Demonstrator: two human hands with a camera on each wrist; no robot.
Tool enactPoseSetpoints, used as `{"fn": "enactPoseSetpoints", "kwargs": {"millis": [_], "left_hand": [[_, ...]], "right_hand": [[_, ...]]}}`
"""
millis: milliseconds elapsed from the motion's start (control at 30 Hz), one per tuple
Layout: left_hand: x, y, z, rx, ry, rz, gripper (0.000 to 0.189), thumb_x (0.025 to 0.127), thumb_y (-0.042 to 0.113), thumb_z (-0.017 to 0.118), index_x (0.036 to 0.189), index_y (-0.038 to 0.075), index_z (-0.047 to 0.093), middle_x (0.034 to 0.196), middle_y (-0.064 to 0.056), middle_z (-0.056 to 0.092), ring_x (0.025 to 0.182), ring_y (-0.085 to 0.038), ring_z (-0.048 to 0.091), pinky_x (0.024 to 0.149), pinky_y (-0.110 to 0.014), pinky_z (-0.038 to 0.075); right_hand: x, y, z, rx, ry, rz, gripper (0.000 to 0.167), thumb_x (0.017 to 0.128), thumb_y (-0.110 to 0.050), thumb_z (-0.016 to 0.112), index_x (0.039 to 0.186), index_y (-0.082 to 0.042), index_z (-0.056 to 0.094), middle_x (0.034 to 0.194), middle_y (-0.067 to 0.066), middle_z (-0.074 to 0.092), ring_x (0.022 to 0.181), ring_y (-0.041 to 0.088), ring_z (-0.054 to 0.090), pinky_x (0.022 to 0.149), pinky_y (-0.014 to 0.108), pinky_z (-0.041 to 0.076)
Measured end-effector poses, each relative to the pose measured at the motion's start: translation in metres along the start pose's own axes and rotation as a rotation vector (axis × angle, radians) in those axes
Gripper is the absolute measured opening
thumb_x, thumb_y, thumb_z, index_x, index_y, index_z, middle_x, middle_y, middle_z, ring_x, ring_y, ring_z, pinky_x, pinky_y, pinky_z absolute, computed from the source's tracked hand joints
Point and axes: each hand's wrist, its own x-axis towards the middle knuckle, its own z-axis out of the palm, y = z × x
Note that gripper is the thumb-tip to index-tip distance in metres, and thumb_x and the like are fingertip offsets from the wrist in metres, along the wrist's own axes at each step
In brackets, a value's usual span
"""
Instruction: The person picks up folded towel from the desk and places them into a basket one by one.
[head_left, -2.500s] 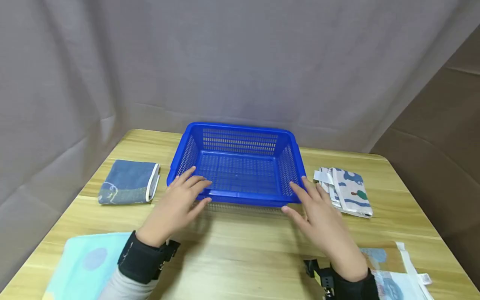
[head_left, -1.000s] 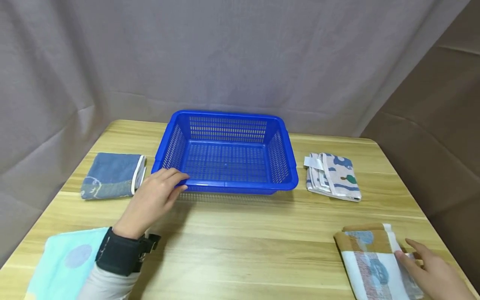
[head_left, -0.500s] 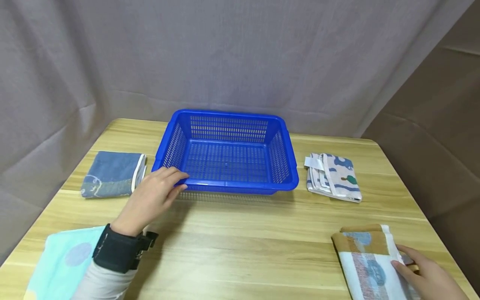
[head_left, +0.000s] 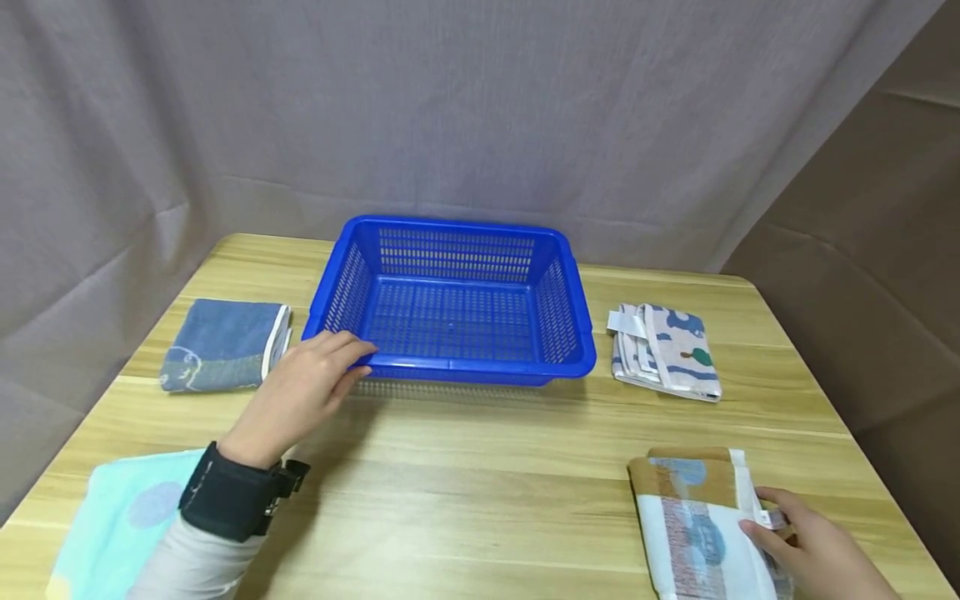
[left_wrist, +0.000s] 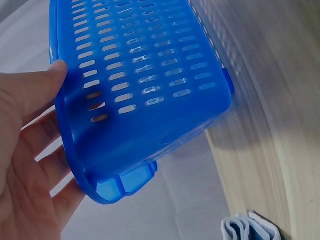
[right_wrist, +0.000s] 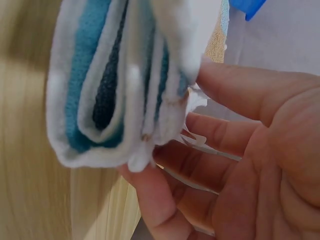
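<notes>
A blue plastic basket [head_left: 450, 367] with slotted walls stands at the back middle of the table. My left hand [head_left: 303, 387] holds its near left corner; in the left wrist view the thumb lies on the outer wall and the fingers pass behind the rim. At the front right is a folded towel [head_left: 697, 533] in brown, white and blue. My right hand [head_left: 813, 546] pinches that towel's right edge between thumb and fingers. Its layered folds, white and teal, show close up in the right wrist view, with the thumb [right_wrist: 235, 92] on one face.
A folded dark blue towel [head_left: 225, 346] lies left of the basket, and a folded patterned towel [head_left: 667, 354] lies to its right. A light turquoise towel [head_left: 123, 521] is at the front left, partly under my left forearm. A grey curtain [head_left: 465, 108] hangs behind the table.
My right hand has left the basket's right side, reached the brown and white towel, gripped its right edge and shifted it leftward. My left hand has settled onto the basket's rim.
</notes>
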Motion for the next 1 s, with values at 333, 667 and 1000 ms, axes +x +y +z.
{"fn": "enactPoseSetpoints", "kwargs": {"millis": [333,667,1000], "left_hand": [[-0.002,0.000,0.001,0.006,0.015,-0.008,0.022,0.092,0.014,0.069,0.112,0.004,0.070,0.101,-0.008,0.071,0.091,-0.026,0.064,0.082,-0.041,0.053],[-0.002,0.002,0.002,0.006,0.027,-0.024,0.022,0.092,0.015,0.069,0.112,0.005,0.071,0.102,-0.007,0.072,0.092,-0.026,0.065,0.082,-0.041,0.053],[-0.001,0.001,0.001,0.013,0.017,-0.041,0.022,0.093,0.016,0.069,0.112,0.006,0.071,0.101,-0.006,0.071,0.092,-0.024,0.064,0.081,-0.040,0.052]], "right_hand": [[-0.004,-0.029,0.008,0.015,-0.057,0.003,0.077,0.101,-0.044,0.053,0.136,0.021,0.033,0.097,0.010,0.070,0.082,0.023,0.067,0.069,0.041,0.055],[-0.005,-0.062,0.019,-0.020,-0.044,-0.001,0.083,0.095,-0.051,0.059,0.136,0.018,0.037,0.094,0.006,0.070,0.080,0.021,0.066,0.068,0.042,0.055],[-0.004,-0.095,0.027,-0.073,-0.031,-0.007,0.085,0.094,-0.054,0.061,0.137,0.015,0.038,0.101,0.013,0.069,0.083,0.023,0.067,0.070,0.044,0.055]]}}
